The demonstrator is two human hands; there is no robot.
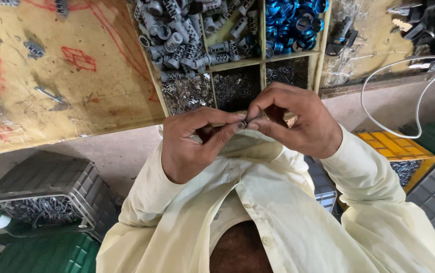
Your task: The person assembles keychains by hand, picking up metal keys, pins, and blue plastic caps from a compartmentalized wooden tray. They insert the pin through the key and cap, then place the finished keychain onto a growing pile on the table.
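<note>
**Between both hands, one small metal piece pinched over the tray's near edge**

Below the near edge of the wooden tray (320,60), my left hand (189,144) and right hand (298,124) meet, and the fingers (227,132) of both are closed narrow on a small metal ring-like piece (245,123). It sits right where my fingertips touch, held in the air above my shirt and resting on nothing. It is too small for me to tell whether it is one part or two being joined. As I judge it, the work on this piece is mid-way: it is out of the tray and in my grip, not yet set down anywhere, and the compartments are well stocked, so plenty is left.

Largest to smallest, the containers. The yellowish worktop (51,76) carries the tray at its right end. On the floor, at my left, a grey crate (51,177) sits over a heap of thin metal bits. At my right a yellow crate (397,149) holds small dark metal pieces. In the tray, the far left compartment is piled with grey ribbed sleeves (177,35); the far right one holds blue rings (293,20). The near compartments, just beyond my hands, hold fine shiny metal clips (187,93) and darker small parts. Beyond the tray's right wall lie black fittings (427,23) and a white cable (379,121).
</note>
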